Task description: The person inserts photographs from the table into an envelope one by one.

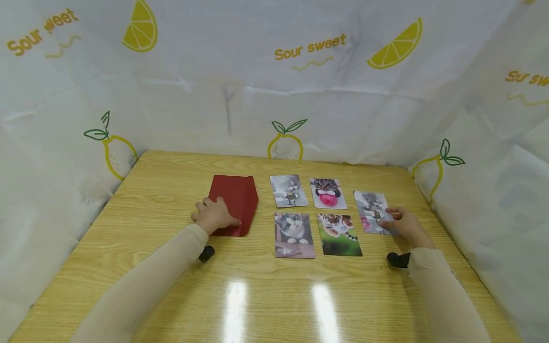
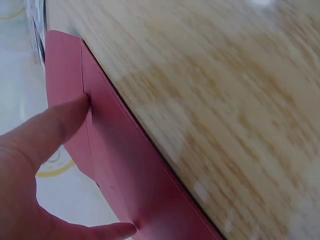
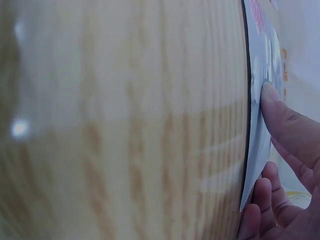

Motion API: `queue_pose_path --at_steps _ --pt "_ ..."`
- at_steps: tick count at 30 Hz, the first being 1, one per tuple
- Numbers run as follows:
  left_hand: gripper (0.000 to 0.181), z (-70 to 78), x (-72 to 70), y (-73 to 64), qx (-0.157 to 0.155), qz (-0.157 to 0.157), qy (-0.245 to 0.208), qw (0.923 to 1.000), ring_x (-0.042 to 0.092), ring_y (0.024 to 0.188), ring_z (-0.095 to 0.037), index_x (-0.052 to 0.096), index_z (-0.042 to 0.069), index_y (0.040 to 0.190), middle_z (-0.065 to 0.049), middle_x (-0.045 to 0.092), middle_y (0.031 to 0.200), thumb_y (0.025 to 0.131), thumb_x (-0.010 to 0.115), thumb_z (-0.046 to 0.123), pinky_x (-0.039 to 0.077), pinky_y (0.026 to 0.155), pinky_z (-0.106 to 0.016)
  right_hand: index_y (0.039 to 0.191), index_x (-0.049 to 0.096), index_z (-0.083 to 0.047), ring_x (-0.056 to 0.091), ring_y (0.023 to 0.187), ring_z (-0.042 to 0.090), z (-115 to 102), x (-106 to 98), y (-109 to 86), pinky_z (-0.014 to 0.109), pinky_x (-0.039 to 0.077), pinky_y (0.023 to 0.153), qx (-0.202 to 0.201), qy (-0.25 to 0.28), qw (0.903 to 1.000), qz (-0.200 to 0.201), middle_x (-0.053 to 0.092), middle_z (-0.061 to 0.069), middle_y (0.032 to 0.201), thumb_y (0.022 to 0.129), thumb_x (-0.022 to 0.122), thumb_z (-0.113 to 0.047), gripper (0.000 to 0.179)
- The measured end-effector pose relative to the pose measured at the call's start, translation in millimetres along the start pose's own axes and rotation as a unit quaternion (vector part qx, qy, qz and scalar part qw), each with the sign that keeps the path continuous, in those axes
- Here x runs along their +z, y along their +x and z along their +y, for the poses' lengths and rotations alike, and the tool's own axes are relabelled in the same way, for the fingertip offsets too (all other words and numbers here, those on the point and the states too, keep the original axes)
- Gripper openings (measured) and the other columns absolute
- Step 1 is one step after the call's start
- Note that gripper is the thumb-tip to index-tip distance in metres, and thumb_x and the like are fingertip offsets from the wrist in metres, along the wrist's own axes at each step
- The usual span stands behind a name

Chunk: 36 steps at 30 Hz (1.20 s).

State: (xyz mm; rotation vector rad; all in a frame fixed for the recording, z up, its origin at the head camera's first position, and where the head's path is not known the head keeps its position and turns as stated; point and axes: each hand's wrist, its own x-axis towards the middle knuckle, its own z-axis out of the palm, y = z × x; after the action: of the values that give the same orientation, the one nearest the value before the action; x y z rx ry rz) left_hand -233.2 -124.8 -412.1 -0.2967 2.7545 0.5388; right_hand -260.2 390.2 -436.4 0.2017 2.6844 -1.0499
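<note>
well, nearest, the table (image 1: 274,309) shines with two glare streaks at the lower middle of the head view. just beyond, the cat card (image 1: 295,233) and the tiger card (image 1: 340,240) lie side by side, right of centre. at the right, the right hand (image 1: 405,225) has its grip pinching the outer card (image 1: 368,205), thumb on its face; whether the card is lifted i cannot tell. it might bend or slip if the thumb presses hard near the edge, and a leftward sweep could nudge the tiger card askew. left of centre, the left hand (image 1: 213,216) has its grip spread over the red envelope (image 1: 229,188); too much weight might crease the flap or make it skid. the outer card's long axis runs up the frame, top end leaning left; the envelope's runs nearly straight up, open flap pointing right. farther up lie the pale card (image 1: 289,190) and the pink-ball card (image 1: 328,195), before the lemon-print sheet (image 1: 193,95).
</note>
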Motion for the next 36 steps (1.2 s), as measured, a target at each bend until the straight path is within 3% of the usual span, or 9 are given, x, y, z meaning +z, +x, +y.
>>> queue_pose_path --at_steps 10,36 --pt "0.089 -0.2 1.5 3.4 -0.002 -0.007 0.0 1.0 0.023 0.128 -0.056 0.031 -0.001 0.145 -0.037 0.028 0.137 0.081 0.073 0.045 0.035 0.091 -0.065 0.143 0.031 0.01 0.027 0.13 0.056 1.8 -0.7 2.7 0.06 0.029 0.106 0.007 -0.004 1.0 0.0 0.026 0.043 0.141 0.092 0.067 -0.027 0.073" --pt "0.087 -2.5 -2.3 6.3 -0.011 0.0 -0.018 0.9998 0.027 0.124 -0.054 0.035 -0.001 0.139 -0.035 0.03 0.132 0.077 0.077 0.044 0.037 0.09 -0.065 0.144 0.032 0.008 0.028 0.13 0.054 3.2 -0.7 5.5 0.06 0.028 0.106 0.018 -0.013 0.9998 0.003 0.027 0.041 0.142 0.091 0.068 -0.029 0.074"
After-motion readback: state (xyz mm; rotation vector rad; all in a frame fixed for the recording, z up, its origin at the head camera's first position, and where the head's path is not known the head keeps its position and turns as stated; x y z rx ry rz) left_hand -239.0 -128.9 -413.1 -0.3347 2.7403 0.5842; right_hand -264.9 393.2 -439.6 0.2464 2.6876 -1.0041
